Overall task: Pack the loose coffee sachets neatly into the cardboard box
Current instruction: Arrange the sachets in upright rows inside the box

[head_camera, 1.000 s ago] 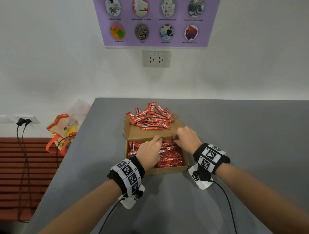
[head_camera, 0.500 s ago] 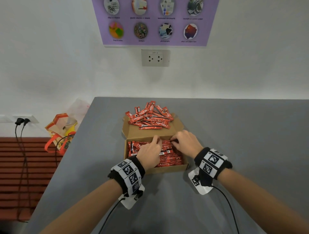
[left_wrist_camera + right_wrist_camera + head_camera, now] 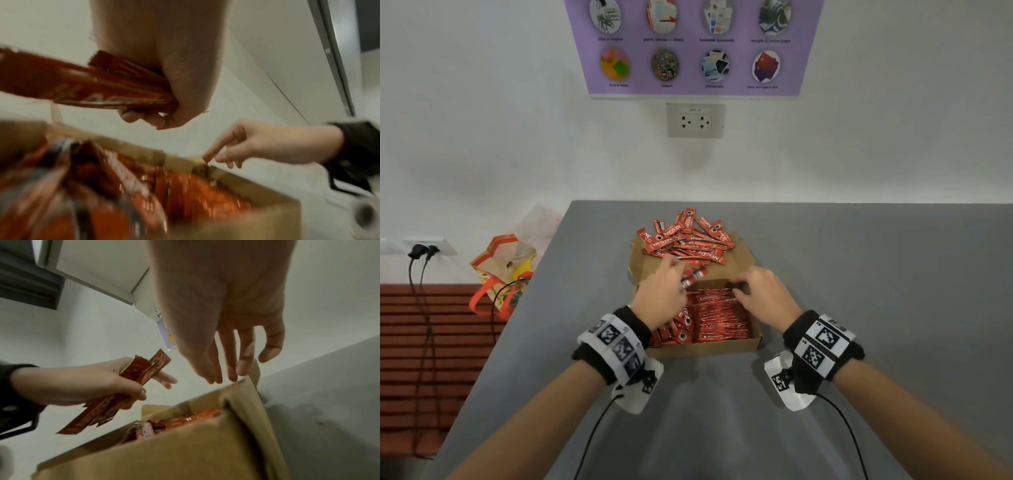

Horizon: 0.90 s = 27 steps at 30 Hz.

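Place: office or lab room
Signs: purple paper-sorting poster (image 3: 693, 48), wall socket (image 3: 695, 120), bare grey table (image 3: 859, 274), white wall (image 3: 482, 120)

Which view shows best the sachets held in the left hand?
The right wrist view: the held sachets show almost whole, a small bundle gripped mid-length in the left hand, above the cardboard box. The left wrist view shows them close but blurred and cropped. The head view shows only their ends beyond the fingers.

Both forearms reach forward, banded at the wrists — the left hand (image 3: 661, 294) clenches a bunch of slim red foil coffee sachets (image 3: 131, 387); the right hand (image 3: 763, 291) hangs with fingers (image 3: 230, 368) loosely extended, holding nothing.
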{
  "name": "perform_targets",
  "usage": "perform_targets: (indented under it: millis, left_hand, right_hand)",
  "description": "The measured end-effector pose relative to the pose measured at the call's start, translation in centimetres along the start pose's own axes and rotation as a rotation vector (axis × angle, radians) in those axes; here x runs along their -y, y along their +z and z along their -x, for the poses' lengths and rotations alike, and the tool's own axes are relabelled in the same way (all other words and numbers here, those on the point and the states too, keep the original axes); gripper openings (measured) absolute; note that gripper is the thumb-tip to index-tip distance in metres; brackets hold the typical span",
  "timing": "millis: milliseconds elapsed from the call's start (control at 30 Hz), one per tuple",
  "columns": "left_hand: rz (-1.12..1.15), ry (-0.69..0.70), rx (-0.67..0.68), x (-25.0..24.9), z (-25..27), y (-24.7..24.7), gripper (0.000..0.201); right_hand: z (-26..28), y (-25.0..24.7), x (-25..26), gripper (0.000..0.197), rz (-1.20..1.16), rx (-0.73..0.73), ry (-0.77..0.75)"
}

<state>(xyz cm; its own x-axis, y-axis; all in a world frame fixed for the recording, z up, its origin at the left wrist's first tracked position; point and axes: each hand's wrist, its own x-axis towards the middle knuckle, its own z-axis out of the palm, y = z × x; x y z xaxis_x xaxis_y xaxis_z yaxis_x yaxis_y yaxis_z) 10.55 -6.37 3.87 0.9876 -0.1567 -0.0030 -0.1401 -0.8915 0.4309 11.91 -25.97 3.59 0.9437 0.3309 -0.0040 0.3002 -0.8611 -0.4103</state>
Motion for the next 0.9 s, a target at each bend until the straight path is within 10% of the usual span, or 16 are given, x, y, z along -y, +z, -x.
perform_targets:
  millis: [133, 333, 900]
  left_hand:
    - [0.026, -0.189, -0.136, 1.5, -0.9, -2.9, 0.036]
    - [-0.020, -0.431, 0.056, 3.0, -1.1, -2.1, 0.035]
    - [0.075, -0.467, 0.114, 5.2, -1.4, -1.3, 0.045]
  right_hand:
    - [-0.1, -0.5, 2.6, 0.032, -0.075, 0.022, -0.157]
    - [-2.0, 2.2, 7.5, 0.071, 0.063, 0.362, -0.260]
    - [-4.0, 6.6, 11.1, 0.077, 0.397, 0.384, -0.317]
